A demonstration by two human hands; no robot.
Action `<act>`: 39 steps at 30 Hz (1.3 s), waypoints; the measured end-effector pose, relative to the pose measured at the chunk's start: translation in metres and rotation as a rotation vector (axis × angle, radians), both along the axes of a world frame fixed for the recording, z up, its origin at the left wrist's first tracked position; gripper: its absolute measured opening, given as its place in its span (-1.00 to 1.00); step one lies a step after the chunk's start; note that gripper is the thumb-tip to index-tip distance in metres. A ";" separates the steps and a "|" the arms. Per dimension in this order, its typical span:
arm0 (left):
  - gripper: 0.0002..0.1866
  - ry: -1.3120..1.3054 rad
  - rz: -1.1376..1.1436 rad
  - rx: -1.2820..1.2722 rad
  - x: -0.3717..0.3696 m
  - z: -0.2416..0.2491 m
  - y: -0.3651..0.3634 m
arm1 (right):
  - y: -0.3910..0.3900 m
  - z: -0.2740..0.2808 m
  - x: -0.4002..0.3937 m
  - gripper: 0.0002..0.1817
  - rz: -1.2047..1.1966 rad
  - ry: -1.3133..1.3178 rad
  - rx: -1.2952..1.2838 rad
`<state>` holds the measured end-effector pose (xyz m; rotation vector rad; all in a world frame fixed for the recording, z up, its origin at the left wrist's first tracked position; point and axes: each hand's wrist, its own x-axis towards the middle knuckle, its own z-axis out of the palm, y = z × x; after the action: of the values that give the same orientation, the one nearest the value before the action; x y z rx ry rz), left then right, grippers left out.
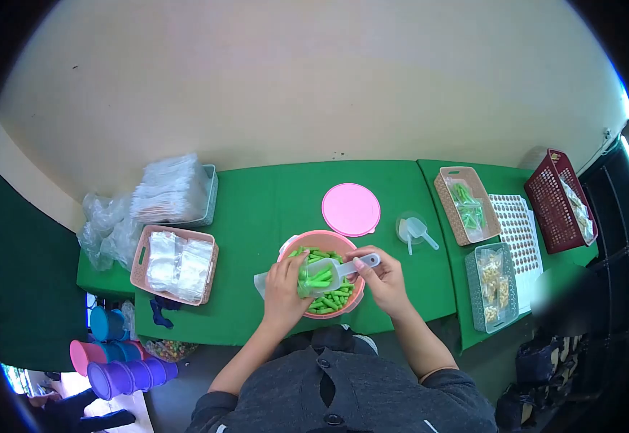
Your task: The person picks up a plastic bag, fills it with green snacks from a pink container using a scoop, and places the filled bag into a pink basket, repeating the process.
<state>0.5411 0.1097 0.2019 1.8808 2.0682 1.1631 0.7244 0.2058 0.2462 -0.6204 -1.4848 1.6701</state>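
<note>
A pink tub (358, 292) full of green stick-shaped pieces (333, 301) stands at the front of the table. My right hand (383, 281) grips the handle of a translucent plastic scoop (336, 273) above it. Green pieces lie in the scoop, whose front end points into the mouth of a clear plastic bag (261, 284). Closed around that bag is my left hand (283, 289), on the tub's left side. Behind the tub lies a round pink lid (351, 209).
At left are a beige basket (140, 273) of clear bags and a grey basket (212, 189) of stacked bags. Spare scoops (417, 229) lie right of the tub. Further right are filled baskets (466, 240), sticker sheets (514, 224) and a maroon basket (556, 209). Purple tubs (130, 377) sit below left.
</note>
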 end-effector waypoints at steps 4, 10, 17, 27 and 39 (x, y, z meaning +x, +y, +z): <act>-0.08 -0.002 0.019 0.013 -0.001 0.004 -0.001 | -0.003 0.002 -0.004 -0.79 -0.035 0.002 -0.003; -0.13 -0.110 -0.023 0.032 -0.004 -0.001 -0.003 | -0.007 0.013 -0.001 -0.80 -0.192 -0.021 0.138; -0.23 -0.532 -0.091 0.019 -0.019 -0.011 -0.012 | 0.034 -0.012 0.010 -0.75 -0.379 -0.003 0.077; -0.06 -0.890 -0.132 0.315 -0.049 -0.010 -0.025 | 0.028 -0.088 -0.003 -0.78 -0.171 -0.550 0.066; -0.10 -0.898 -0.082 0.305 -0.050 -0.013 -0.031 | 0.022 -0.102 -0.002 -0.79 -0.070 -0.405 -0.103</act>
<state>0.4913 0.0784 0.1888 1.1342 1.3508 1.9050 0.7221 0.2273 0.1437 -1.1064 -1.6379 1.6390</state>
